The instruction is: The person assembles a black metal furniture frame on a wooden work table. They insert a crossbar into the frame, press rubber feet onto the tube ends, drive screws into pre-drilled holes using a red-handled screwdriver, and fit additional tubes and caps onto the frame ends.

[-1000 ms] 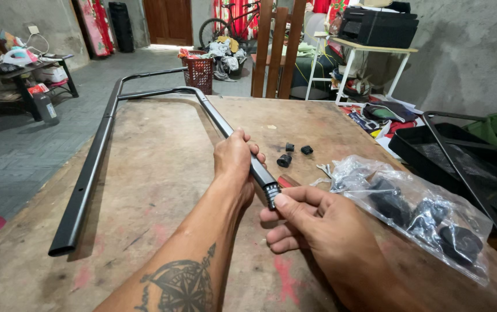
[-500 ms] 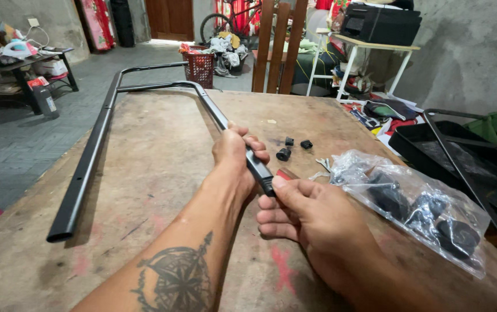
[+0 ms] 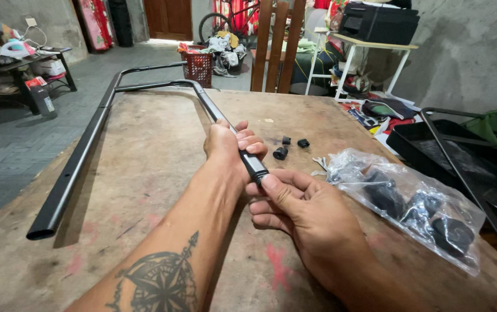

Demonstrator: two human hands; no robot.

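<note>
A black U-shaped metal tube frame (image 3: 80,156) lies on a worn wooden table (image 3: 144,173). My left hand (image 3: 231,147) is wrapped around one leg of the frame near its open end. Against that end, my right hand (image 3: 300,214) presses its thumb on the tube's tip; whether a small cap sits under the thumb is hidden. Three small black plastic caps (image 3: 290,145) lie loose on the table just beyond my hands.
A clear plastic bag (image 3: 410,202) of black parts lies to the right. A black frame with fabric (image 3: 462,156) sits at the table's right edge. Behind are a wooden chair (image 3: 277,46), a red basket (image 3: 197,66) and a white side table (image 3: 370,58).
Both hands have stayed on the tube end; the right thumb has closed more squarely over the tip, and the view has shifted slightly.
</note>
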